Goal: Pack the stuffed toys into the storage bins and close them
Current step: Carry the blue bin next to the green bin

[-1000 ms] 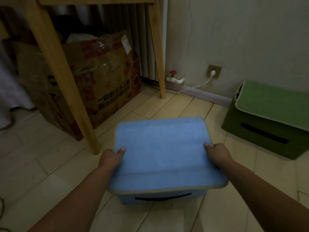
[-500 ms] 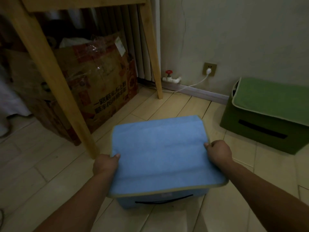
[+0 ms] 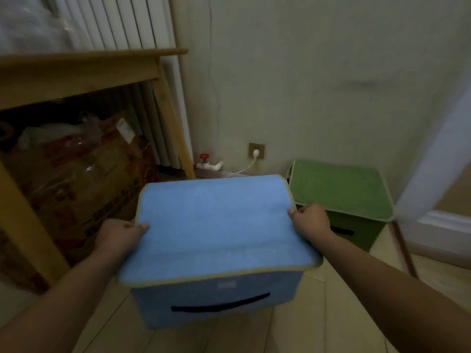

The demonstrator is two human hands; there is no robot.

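A taped cardboard box point(image 3: 76, 174) sits under a wooden table point(image 3: 84, 72); behind, a radiator point(image 3: 114, 21), red valve point(image 3: 204, 157), plugged socket point(image 3: 256, 150).

Two fabric storage bins, both with lids down: one blue bin point(image 3: 216, 250) and one green bin point(image 3: 341, 192). Two hands: left hand point(image 3: 119, 235), right hand point(image 3: 309, 221). One cardboard box point(image 3: 76, 179), one wooden table point(image 3: 76, 72), one wall socket point(image 3: 256, 150).

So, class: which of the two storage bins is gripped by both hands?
The blue bin, gripped by the left hand and right hand; the green bin sits untouched behind.
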